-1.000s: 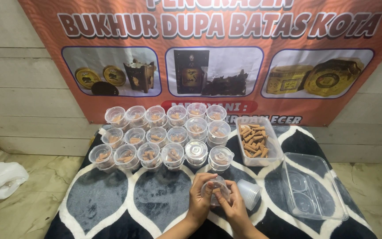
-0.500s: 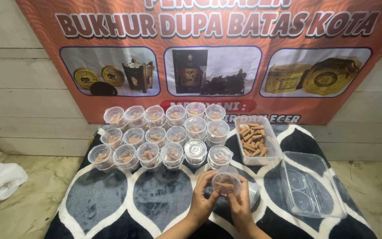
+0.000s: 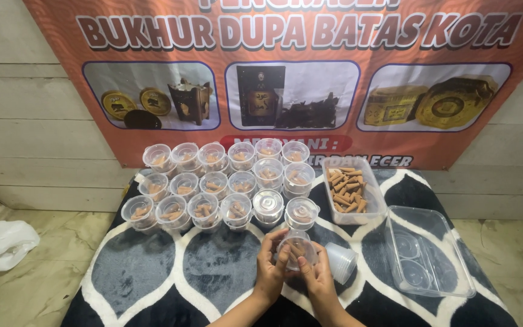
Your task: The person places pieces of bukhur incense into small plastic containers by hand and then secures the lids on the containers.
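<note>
Both hands, left hand [image 3: 270,266] and right hand [image 3: 316,275], clasp a small lidded cup [image 3: 296,249]; many filled cups [image 3: 213,181] stand done, sticks remain in the tub [image 3: 349,192].

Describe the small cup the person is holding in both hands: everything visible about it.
The small cup is round, clear plastic, seemingly lidded, with a few brown stick-like pieces inside. It is held tilted above the patterned mat, just in front of the rows of filled cups. The left hand grips its left side, the right hand its lower right; fingers wrap its rim. An empty cup lies beside it.
</note>
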